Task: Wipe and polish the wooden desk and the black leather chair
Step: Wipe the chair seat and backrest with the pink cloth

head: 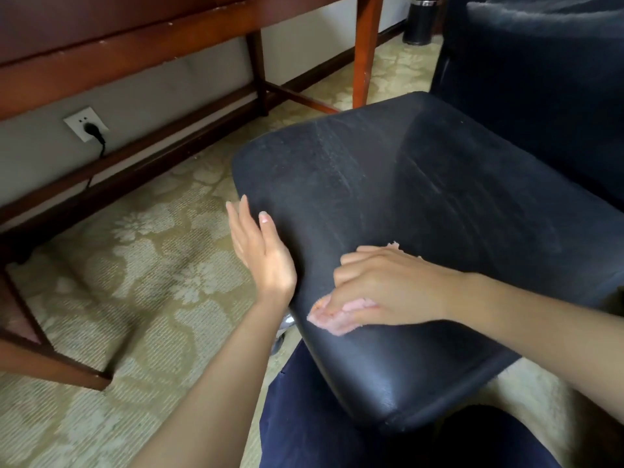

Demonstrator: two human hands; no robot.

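The black leather chair seat fills the middle of the head view, dusty and streaked across its top. My right hand lies on the seat near its front left edge, fingers curled over a pink cloth that shows beneath the palm and past the fingertips. My left hand stands on its edge against the seat's left side, fingers straight, thumb resting on the leather. The wooden desk runs across the upper left, seen from below.
The desk's legs and crossbars stand left of and behind the seat. A wall socket with a black plug sits under the desk. A dark armchair is at upper right, a black cylinder bin beyond it. Patterned carpet covers the floor.
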